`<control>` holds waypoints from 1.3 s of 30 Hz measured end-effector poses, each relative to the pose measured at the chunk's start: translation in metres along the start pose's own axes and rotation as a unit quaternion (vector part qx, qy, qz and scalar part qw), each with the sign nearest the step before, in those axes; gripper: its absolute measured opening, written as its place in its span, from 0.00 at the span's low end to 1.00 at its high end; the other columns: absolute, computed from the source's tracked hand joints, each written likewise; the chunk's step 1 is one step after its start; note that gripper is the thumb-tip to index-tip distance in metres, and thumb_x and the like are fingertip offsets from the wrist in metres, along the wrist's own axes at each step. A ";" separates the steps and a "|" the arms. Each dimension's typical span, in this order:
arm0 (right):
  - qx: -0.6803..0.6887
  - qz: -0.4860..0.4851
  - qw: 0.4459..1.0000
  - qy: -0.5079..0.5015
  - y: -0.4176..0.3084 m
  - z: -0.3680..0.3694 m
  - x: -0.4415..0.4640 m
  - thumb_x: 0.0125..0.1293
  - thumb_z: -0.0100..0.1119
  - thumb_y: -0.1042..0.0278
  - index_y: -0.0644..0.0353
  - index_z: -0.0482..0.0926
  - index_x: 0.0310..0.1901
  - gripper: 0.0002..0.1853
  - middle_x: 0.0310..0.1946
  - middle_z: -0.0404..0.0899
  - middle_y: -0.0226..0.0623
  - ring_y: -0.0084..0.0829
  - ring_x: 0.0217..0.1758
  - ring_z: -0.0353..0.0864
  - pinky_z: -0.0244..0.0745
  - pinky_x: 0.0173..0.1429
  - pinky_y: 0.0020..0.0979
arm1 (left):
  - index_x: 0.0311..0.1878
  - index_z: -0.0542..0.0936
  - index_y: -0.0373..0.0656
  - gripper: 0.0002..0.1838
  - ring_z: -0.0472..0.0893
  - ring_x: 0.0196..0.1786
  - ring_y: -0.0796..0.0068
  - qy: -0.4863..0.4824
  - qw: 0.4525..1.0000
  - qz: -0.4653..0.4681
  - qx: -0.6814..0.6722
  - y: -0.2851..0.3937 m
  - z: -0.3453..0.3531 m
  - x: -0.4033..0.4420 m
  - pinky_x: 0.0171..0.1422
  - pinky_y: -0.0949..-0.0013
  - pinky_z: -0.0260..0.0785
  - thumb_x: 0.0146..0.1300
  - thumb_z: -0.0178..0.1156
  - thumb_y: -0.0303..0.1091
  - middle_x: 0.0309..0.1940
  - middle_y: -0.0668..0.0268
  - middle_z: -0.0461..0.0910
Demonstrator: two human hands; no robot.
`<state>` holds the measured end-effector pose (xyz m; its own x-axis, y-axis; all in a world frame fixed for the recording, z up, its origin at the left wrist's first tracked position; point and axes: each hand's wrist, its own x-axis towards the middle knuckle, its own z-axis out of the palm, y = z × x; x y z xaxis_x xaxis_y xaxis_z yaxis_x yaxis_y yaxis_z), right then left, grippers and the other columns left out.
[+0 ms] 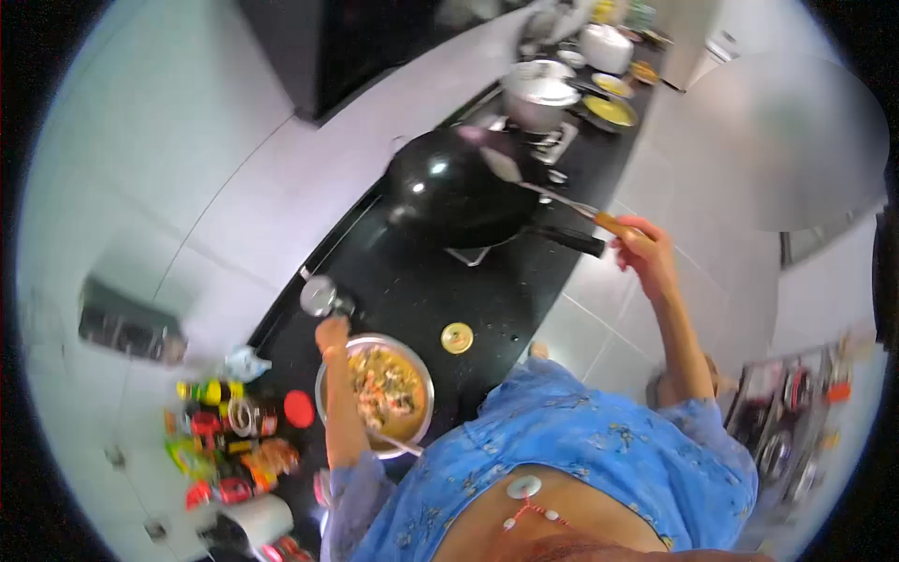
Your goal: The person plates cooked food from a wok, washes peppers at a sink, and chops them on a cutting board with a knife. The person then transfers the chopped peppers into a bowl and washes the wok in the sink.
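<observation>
My right hand [646,253] is closed around the wooden handle of a wok spatula [604,220]. The spatula's blurred metal blade reaches over the large black wok [459,192], whose handle [576,242] points toward my right hand. On the left, my left hand [332,332] is closed at a small clear glass container [320,296], just past a metal bowl [429,403]. Soupy food with orange and dark pieces [382,384] fills the bowl, and a pale utensil handle [398,442] leans over its near rim. My left fingers are small and blurred.
A round gold lid [457,337] lies on the black counter [403,281]. Bottles and sauce packets [234,431] crowd the left end, near a red lid [299,408]. Beyond the wok stand a lidded pot [540,94], a yellow-filled pan [611,112] and a white appliance [606,49].
</observation>
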<state>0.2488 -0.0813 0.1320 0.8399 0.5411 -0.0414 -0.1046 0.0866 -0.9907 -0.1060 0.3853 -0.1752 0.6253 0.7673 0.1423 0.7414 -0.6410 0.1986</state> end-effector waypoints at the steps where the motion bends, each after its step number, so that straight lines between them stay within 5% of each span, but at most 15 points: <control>1: 0.055 0.003 0.998 0.005 0.003 0.000 -0.002 0.57 0.56 0.70 0.61 0.73 0.46 0.14 0.26 0.77 0.38 0.24 0.19 0.73 0.68 0.23 0.23 | 0.21 0.79 0.38 0.12 0.77 0.23 0.65 0.014 0.998 -0.004 -0.065 -0.005 -0.001 -0.003 0.29 0.60 0.65 0.50 0.59 0.38 0.19 0.59 0.78; 2: 0.055 -0.001 0.998 0.021 0.007 0.001 -0.004 0.57 0.56 0.69 0.60 0.73 0.44 0.13 0.26 0.77 0.37 0.24 0.20 0.73 0.69 0.24 0.23 | 0.20 0.78 0.37 0.12 0.77 0.22 0.63 0.029 0.991 -0.006 -0.130 -0.010 -0.004 -0.006 0.28 0.60 0.64 0.49 0.59 0.37 0.19 0.57 0.78; 5: 0.070 -0.017 0.997 0.026 0.011 0.010 -0.008 0.57 0.58 0.65 0.57 0.74 0.38 0.09 0.24 0.75 0.33 0.23 0.21 0.74 0.69 0.25 0.24 | 0.24 0.76 0.48 0.10 0.76 0.22 0.66 0.085 0.991 0.072 0.075 -0.053 0.002 -0.009 0.27 0.61 0.69 0.50 0.61 0.43 0.20 0.62 0.75; 6: 0.069 -0.027 0.997 0.021 0.010 0.014 -0.009 0.57 0.59 0.64 0.57 0.74 0.37 0.09 0.23 0.74 0.32 0.22 0.21 0.73 0.68 0.24 0.23 | 0.24 0.75 0.46 0.10 0.75 0.22 0.69 0.054 0.971 -0.121 -0.200 -0.041 -0.014 -0.009 0.27 0.63 0.69 0.52 0.60 0.40 0.19 0.63 0.74; 7: 0.068 -0.036 0.997 0.014 0.010 0.019 -0.009 0.57 0.59 0.64 0.56 0.73 0.36 0.09 0.22 0.73 0.30 0.22 0.20 0.72 0.67 0.24 0.23 | 0.24 0.74 0.44 0.09 0.73 0.21 0.72 0.011 0.841 -0.301 -0.450 -0.031 -0.033 -0.013 0.27 0.64 0.69 0.54 0.59 0.38 0.18 0.65 0.72; 11: 0.079 -0.074 0.994 0.013 0.009 0.038 -0.011 0.57 0.60 0.63 0.56 0.73 0.34 0.09 0.21 0.71 0.28 0.19 0.19 0.69 0.63 0.22 0.20 | 0.36 0.75 0.42 0.06 0.72 0.25 0.80 0.033 0.764 -0.316 -0.562 -0.031 -0.043 -0.010 0.21 0.78 0.63 0.56 0.54 0.30 0.21 0.69 0.72; 13: 0.090 -0.119 0.989 0.021 0.010 0.046 -0.012 0.57 0.60 0.64 0.56 0.73 0.32 0.08 0.20 0.69 0.25 0.16 0.19 0.66 0.61 0.21 0.18 | 0.35 0.74 0.42 0.06 0.68 0.22 0.83 0.063 0.659 -0.307 -0.684 -0.025 -0.049 -0.007 0.19 0.78 0.61 0.57 0.55 0.33 0.20 0.70 0.69; 15: 0.071 -0.142 0.987 0.035 0.013 0.048 -0.014 0.59 0.59 0.63 0.56 0.73 0.33 0.08 0.20 0.69 0.24 0.15 0.18 0.64 0.59 0.21 0.17 | 0.31 0.73 0.43 0.07 0.64 0.18 0.84 0.090 0.661 -0.309 -0.678 -0.015 -0.054 -0.005 0.17 0.80 0.57 0.58 0.54 0.35 0.16 0.72 0.64; 18: 0.023 -0.170 0.984 0.046 0.006 0.050 -0.020 0.60 0.57 0.61 0.59 0.73 0.33 0.10 0.20 0.70 0.31 0.17 0.16 0.64 0.58 0.21 0.19 | 0.25 0.70 0.44 0.13 0.60 0.13 0.85 0.091 0.747 -0.267 -0.602 -0.005 -0.064 -0.003 0.16 0.80 0.51 0.60 0.53 0.40 0.12 0.74 0.60; 26: 0.035 -0.161 0.986 -0.027 -0.014 0.046 -0.028 0.63 0.54 0.63 0.63 0.73 0.39 0.11 0.33 0.78 0.42 0.32 0.33 0.81 0.77 0.35 0.27 | 0.25 0.69 0.44 0.13 0.57 0.15 0.86 0.131 0.755 -0.238 -0.597 0.014 -0.106 -0.025 0.16 0.80 0.49 0.61 0.52 0.41 0.14 0.75 0.59; 39: 0.075 -0.122 0.985 -0.096 0.000 0.005 0.022 0.63 0.54 0.62 0.62 0.72 0.39 0.12 0.31 0.78 0.44 0.34 0.31 0.82 0.77 0.34 0.27 | 0.26 0.69 0.45 0.13 0.56 0.16 0.89 0.175 0.762 -0.185 -0.596 0.114 -0.225 -0.055 0.18 0.82 0.46 0.63 0.52 0.41 0.15 0.78 0.58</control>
<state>0.2650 -0.0653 0.1314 0.7354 0.6358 0.2343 -0.0015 0.3473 -0.9377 -0.1104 0.2743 0.0577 0.1703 0.9828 0.0717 -0.0271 -0.0681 0.9973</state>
